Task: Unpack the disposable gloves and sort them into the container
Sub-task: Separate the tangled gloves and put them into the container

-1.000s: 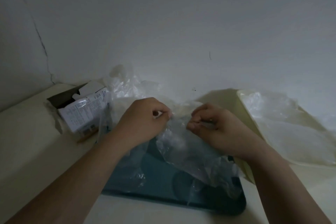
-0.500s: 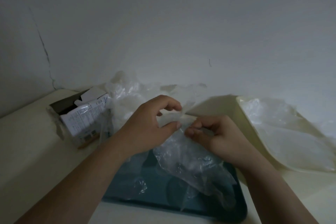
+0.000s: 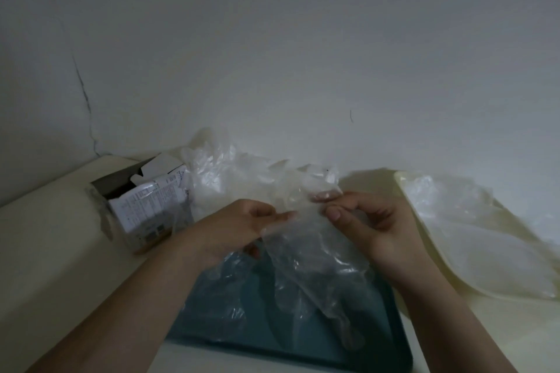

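nearest the front edge of the tabletop [image 3: 45, 251] sits a teal tray [image 3: 266, 345], and one clear glove [image 3: 312, 266] dangles right over it without quite settling in. its long axis runs from the top edge up at the fingers down toward the tray's near right corner, where the floppy end droops onto the tray. the left hand [image 3: 236, 230] pinches the top edge between thumb and curled fingers [image 3: 285, 216], and the right hand [image 3: 378, 227] pinches the same edge just beside it with thumb and forefinger, so both hands are about equally close. looks to me like they're pulling the film apart or straightening it before dropping it. the tray is directly below, so if that's the container, it's basically a lower-and-let-go. further back on the left there's an opened cardboard box [image 3: 148, 203], with a heap of loose gloves [image 3: 230, 169] against the wall behind the hands. over by the right edge is a cream bin [image 3: 436, 251] with crinkled plastic in it. honestly can't tell which of the two is the real target.
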Available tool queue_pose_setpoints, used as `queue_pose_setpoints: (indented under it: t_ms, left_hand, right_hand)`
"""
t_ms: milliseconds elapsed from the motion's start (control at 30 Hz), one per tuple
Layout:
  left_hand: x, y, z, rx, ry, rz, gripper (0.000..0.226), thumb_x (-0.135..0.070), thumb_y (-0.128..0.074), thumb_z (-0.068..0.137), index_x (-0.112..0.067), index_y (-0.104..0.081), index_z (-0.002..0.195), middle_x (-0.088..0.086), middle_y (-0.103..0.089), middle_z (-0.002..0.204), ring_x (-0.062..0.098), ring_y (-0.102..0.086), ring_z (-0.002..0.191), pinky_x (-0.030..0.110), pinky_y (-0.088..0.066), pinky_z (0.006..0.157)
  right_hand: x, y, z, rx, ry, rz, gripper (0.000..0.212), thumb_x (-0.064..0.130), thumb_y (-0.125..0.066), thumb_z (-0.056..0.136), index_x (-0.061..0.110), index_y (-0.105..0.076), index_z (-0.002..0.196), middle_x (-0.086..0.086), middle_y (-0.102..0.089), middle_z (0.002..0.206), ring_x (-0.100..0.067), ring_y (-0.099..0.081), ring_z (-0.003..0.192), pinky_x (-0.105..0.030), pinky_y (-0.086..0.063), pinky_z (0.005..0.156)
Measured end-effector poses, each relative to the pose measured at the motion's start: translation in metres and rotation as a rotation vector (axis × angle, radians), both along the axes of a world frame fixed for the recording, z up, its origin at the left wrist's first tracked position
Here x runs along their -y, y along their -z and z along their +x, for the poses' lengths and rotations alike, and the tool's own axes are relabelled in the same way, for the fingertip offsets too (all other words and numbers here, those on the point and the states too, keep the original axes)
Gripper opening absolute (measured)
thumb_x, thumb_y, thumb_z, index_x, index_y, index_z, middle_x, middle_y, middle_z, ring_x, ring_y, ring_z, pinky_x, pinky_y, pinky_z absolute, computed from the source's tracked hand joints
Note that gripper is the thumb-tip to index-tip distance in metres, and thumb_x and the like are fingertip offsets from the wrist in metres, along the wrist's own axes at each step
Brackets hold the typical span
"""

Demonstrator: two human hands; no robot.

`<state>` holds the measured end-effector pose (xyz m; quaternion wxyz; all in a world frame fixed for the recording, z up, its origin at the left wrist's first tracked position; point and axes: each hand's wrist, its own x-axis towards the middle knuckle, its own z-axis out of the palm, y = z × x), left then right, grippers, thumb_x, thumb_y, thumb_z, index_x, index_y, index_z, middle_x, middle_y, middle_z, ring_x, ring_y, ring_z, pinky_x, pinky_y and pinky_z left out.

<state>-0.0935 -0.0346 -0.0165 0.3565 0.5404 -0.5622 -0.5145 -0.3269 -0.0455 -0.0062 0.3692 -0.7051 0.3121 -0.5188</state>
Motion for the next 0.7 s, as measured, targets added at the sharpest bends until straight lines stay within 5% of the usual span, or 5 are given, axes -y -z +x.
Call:
queue_pose_setpoints:
  t_ms: [100, 200, 467, 600, 700]
  left_hand:
    - [-0.003, -0.003, -0.006, -0.341, -0.025, -0.015, 0.031, -0.032, -0.081, 0.074, -0.011, -0.079, 0.098, 0.011, -0.079, 0.100, 0.019, -0.076, 0.088, 0.027, -0.059, 0.075]
    - [0.001, -0.004, -0.005, -0.452, -0.086, -0.103, 0.014, -0.018, -0.082, 0.074, -0.012, -0.077, 0.086, 0.013, -0.075, 0.090, 0.024, -0.074, 0.085, 0.031, -0.061, 0.078]
    - [0.006, -0.007, 0.003, -0.551, -0.296, -0.202, 0.017, -0.020, -0.080, 0.075, -0.019, -0.083, 0.092, 0.003, -0.060, 0.077, 0.006, -0.048, 0.057, 0.016, -0.038, 0.042]
    - [0.004, -0.006, 0.005, -0.484, -0.223, -0.205, 0.027, -0.025, -0.078, 0.078, -0.016, -0.081, 0.104, 0.001, -0.048, 0.062, 0.008, -0.034, 0.044, 0.021, -0.024, 0.039]
    - [-0.003, -0.012, -0.001, -0.424, -0.146, -0.157, 0.023, -0.025, -0.076, 0.082, -0.015, -0.081, 0.102, 0.008, -0.059, 0.065, 0.014, -0.053, 0.052, 0.021, -0.042, 0.045]
  right_hand:
    - [0.000, 0.001, 0.002, -0.030, -0.037, 0.013, 0.010, 0.008, -0.074, 0.087, 0.004, -0.082, 0.093, -0.003, -0.081, 0.098, -0.019, -0.076, 0.098, -0.022, -0.055, 0.092]
    - [0.006, 0.008, 0.003, -0.094, 0.013, 0.047, 0.012, 0.004, -0.074, 0.091, 0.010, -0.083, 0.086, -0.005, -0.080, 0.087, -0.023, -0.076, 0.088, -0.030, -0.058, 0.083]
    - [0.011, 0.014, 0.002, -0.325, 0.235, 0.242, 0.024, 0.021, -0.075, 0.093, 0.021, -0.078, 0.069, -0.005, -0.072, 0.064, -0.011, -0.064, 0.055, -0.028, -0.051, 0.056]
    - [0.003, -0.001, 0.002, -0.345, 0.194, 0.140, 0.012, 0.025, -0.080, 0.089, 0.027, -0.082, 0.077, 0.023, -0.073, 0.101, 0.003, -0.068, 0.094, -0.027, -0.054, 0.086]
    - [-0.006, -0.011, 0.002, -0.115, -0.100, 0.256, 0.004, 0.020, -0.082, 0.081, 0.016, -0.084, 0.082, 0.028, -0.061, 0.136, 0.006, -0.057, 0.126, -0.023, -0.052, 0.096]
